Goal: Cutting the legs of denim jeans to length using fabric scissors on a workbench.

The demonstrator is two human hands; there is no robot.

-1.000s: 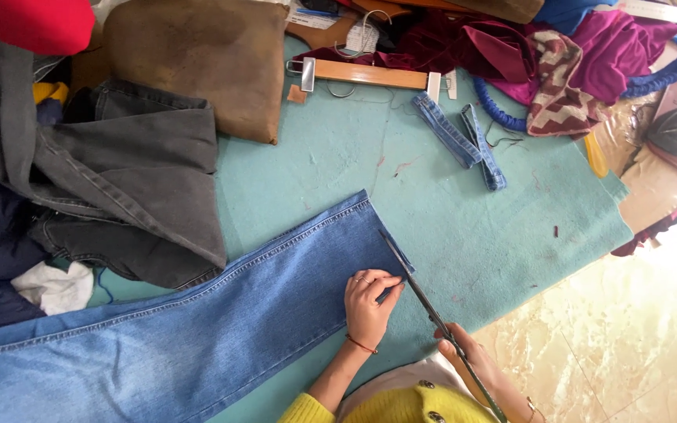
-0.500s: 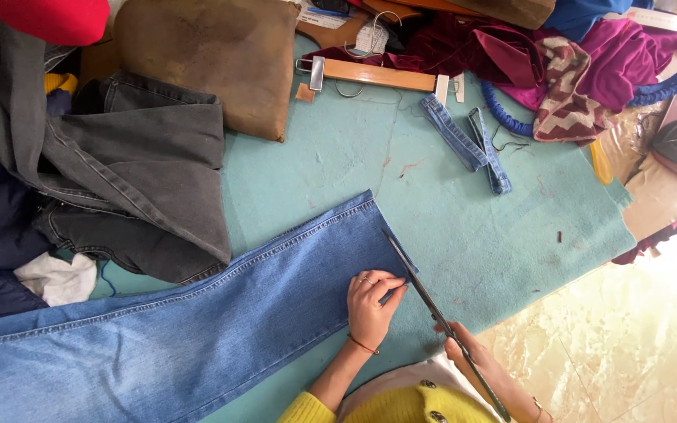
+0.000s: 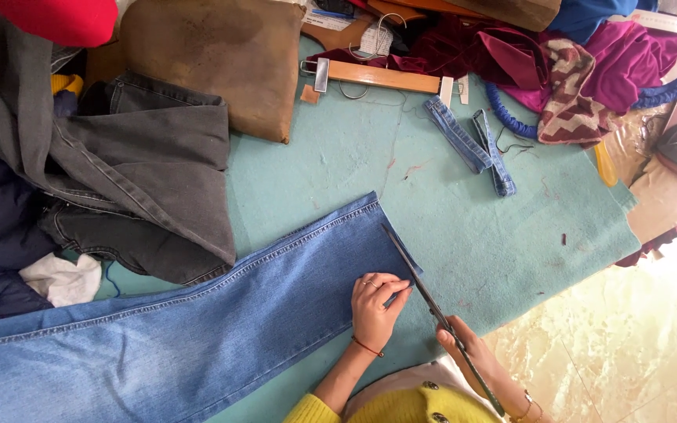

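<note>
Left hand [image 3: 375, 310] pressed flat on a blue jeans leg [image 3: 197, 337]; right hand [image 3: 472, 356] closed around long scissors [image 3: 432, 309].

Head view: the jeans leg is laid across a teal mat [image 3: 448, 227], its hem near the mat's middle. The left hand's fingers are spread narrowly on the denim beside the hem, holding nothing. The scissors, gripped by the right hand, are laid along the hem edge, blades pointing away from the person. Grey jeans [image 3: 143, 180] are piled at the left, two cut denim strips [image 3: 472, 141] and a wooden hanger [image 3: 381, 77] at the far side.
</note>
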